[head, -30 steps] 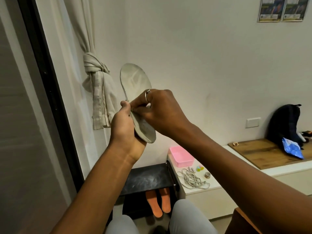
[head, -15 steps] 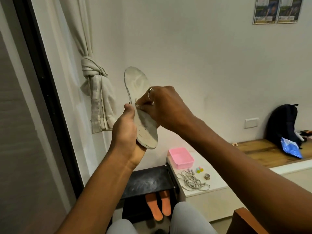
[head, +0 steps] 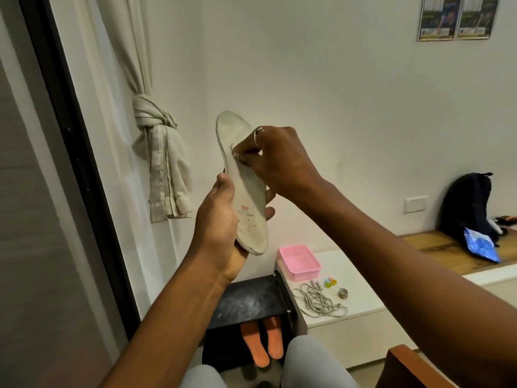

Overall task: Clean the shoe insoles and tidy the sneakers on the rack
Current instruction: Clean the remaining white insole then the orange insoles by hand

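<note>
Pink tray [head: 306, 273], bkpk [head: 470, 203], knotted curtain [head: 156, 141]

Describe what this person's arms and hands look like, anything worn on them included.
The left forearm and right forearm are bare, with no sleeve, watch or bracelet in view. The right hand wears one thin silver-coloured ring on a finger. The left hand shows no ring or glove.

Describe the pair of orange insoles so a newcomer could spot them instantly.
Find the low black shoe rack beside the white counter, below the knotted cream curtain. Under its dusty top lie two flat orange insoles, side by side. Their bright orange sets them apart from the pale grey insole held up above.
</note>
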### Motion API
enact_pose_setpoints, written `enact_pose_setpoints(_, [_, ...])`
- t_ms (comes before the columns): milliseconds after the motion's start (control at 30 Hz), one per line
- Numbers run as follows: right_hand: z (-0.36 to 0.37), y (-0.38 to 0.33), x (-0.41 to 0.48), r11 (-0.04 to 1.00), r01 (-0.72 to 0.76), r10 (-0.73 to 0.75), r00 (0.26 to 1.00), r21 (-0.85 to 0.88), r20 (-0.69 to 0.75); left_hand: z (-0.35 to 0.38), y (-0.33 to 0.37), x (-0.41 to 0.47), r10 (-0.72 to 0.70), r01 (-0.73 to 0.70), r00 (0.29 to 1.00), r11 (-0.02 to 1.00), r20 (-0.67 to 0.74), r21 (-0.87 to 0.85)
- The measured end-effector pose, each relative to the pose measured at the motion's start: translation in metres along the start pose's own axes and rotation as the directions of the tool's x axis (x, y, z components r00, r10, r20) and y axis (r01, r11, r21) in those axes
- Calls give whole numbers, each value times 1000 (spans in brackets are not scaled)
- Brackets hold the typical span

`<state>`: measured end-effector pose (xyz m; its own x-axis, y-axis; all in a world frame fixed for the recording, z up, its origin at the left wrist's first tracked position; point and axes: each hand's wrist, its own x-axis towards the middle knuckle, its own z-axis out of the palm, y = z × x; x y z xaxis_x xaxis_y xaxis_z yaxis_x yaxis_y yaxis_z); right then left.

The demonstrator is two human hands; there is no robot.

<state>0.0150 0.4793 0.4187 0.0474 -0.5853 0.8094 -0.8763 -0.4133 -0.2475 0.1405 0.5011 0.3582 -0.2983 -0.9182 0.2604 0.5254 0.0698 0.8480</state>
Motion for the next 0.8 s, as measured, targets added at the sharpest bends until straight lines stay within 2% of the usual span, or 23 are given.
enact_pose_setpoints(67, [0,-3,-10,997,-5,3,1000,83,26,-1,1,1,-1,1,1000,1000,-19,-24])
enact_pose_setpoints(167, [-3,-11,-37,979,70,-96,987,193,129,-6,5,2,-17,16,1000,996,-14,-91])
enact_pose_setpoints(267, [-9,-13,-53,963,123,-168,970,240,177,-7,8,1,11,-4,999,984,41,-179])
enact_pose_setpoints(367, [-13,-15,-59,958,126,-188,955,258,229,-7,10,2,38,-38,999,979,1,-200])
enact_pose_setpoints(500, [-11,-17,-58,969,169,-212,943,180,255,-9,5,4,-16,16,1000,993,-3,-116])
enact_pose_setpoints(600, [-8,-14,-38,979,200,-204,961,41,186,-6,0,6,-62,63,998,995,15,-76])
enact_pose_setpoints(700, [-6,-7,-16,991,115,-108,989,-62,102,-5,-3,9,-103,105,993,994,66,-38])
enact_pose_setpoints(800, [-3,-8,-19,997,74,-71,990,-16,120,-9,1,9,-122,127,989,991,88,-52])
